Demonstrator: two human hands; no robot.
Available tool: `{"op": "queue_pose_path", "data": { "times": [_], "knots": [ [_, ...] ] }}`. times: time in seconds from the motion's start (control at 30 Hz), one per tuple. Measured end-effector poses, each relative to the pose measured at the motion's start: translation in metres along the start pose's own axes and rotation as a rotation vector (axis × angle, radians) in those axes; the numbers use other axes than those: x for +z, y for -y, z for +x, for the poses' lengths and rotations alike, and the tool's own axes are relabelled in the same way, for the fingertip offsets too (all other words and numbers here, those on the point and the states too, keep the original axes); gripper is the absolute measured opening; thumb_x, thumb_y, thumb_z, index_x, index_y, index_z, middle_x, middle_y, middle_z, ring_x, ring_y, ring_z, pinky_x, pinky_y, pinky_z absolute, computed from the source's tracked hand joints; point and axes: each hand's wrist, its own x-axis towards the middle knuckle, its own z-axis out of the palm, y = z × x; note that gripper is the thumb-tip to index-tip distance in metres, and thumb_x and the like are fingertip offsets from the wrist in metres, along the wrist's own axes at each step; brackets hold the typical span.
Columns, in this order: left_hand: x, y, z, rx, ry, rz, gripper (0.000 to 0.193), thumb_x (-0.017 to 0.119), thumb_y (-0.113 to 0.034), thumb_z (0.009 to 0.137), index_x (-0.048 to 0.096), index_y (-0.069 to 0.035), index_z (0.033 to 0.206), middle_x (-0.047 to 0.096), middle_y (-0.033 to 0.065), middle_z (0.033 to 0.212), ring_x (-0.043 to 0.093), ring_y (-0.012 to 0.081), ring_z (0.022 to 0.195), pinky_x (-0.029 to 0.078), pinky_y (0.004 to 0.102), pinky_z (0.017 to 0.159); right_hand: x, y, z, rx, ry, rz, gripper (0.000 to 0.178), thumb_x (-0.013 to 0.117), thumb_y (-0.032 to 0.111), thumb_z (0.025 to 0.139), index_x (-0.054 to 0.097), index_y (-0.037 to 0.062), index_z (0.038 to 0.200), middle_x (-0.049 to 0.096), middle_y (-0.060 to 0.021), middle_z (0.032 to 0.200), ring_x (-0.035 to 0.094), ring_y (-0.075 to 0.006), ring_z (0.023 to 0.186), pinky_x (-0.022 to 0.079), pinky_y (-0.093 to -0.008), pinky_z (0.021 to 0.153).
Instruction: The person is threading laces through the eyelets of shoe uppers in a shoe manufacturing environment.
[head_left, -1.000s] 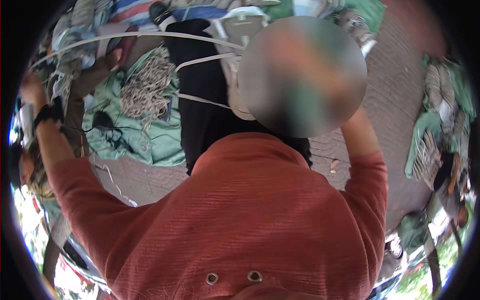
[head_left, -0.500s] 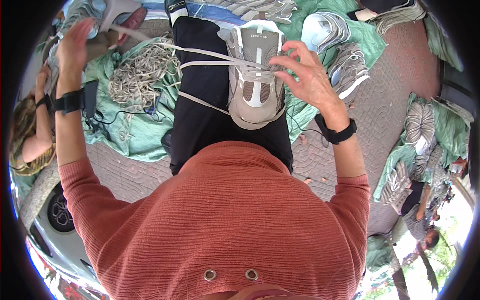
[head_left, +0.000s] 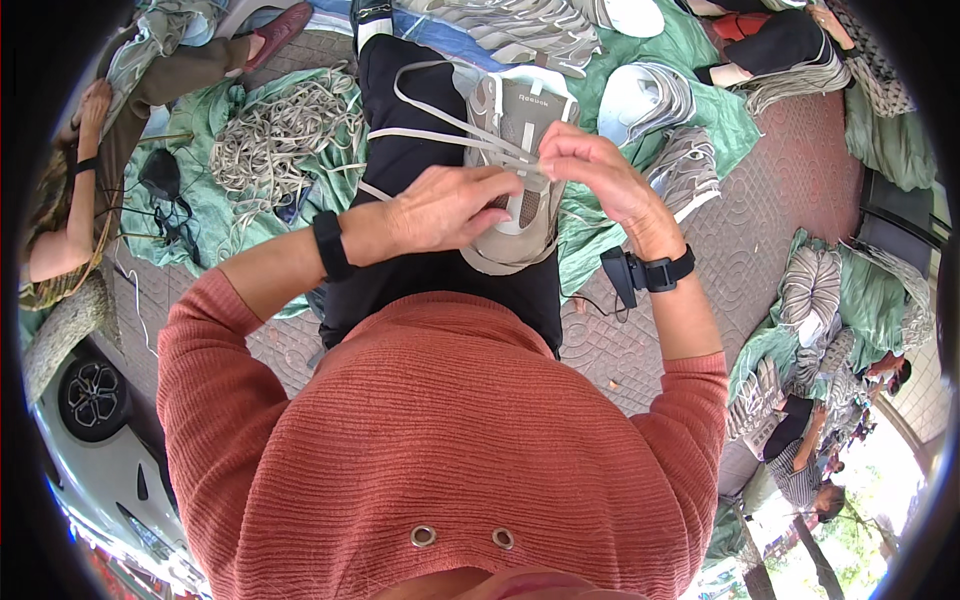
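A grey-beige sneaker (head_left: 512, 235) with white trim rests on my black-trousered lap, toe toward me. Pale flat shoelaces (head_left: 425, 135) run through its eyelets and loop out loosely to the left over my thigh. My right hand (head_left: 598, 172) pinches a shoelace between thumb and fingertips, over the lacing at the shoe's right side. Across the shoe's left side reaches my left hand (head_left: 450, 207), its fingers bent and thumb apart from the index finger, near the lower laces. Nothing shows between them.
A tangled heap of laces (head_left: 275, 145) lies on green sheeting (head_left: 235, 235) at left. Stacked shoe uppers (head_left: 648, 100) and more shoe parts (head_left: 685, 165) lie to the right. Another person's arm (head_left: 80, 200) is at far left. A parked car (head_left: 115, 450) stands lower left.
My left hand has come down from the far upper left, where it was pulling a lace out, to the shoe. My right hand now pinches at the lacing. The loose lace has slackened into a loop.
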Motion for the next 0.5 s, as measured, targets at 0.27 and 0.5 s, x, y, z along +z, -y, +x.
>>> {"op": "queue_pose_path", "data": {
  "times": [0.27,0.5],
  "knots": [
    [-0.009,0.021,0.009,0.165,-0.108,0.126,0.016,0.063,-0.015,0.075,0.054,-0.010,0.087,0.055,0.0075,0.084,0.056,0.0254,0.074,0.046,0.0355,0.064,0.001,-0.064,-0.004,-0.057,-0.372,0.441,0.011,0.059,0.016,0.084,0.058,0.0054,0.080,0.045,0.0029,0.077,0.042,-0.0083,0.074,0.033,-0.0225,0.071],
    [-0.019,0.036,0.054,0.227,-0.091,0.621,0.018,0.064,-0.019,0.073,0.056,-0.008,0.085,0.047,0.0044,0.091,0.045,0.0224,0.091,0.034,0.0354,0.082,0.024,-0.083,0.000,-0.208,-0.461,0.636,0.010,0.056,0.016,0.086,0.057,0.0068,0.085,0.048,0.0033,0.079,0.041,-0.0084,0.075,0.030,-0.0221,0.072]
  ]
}}
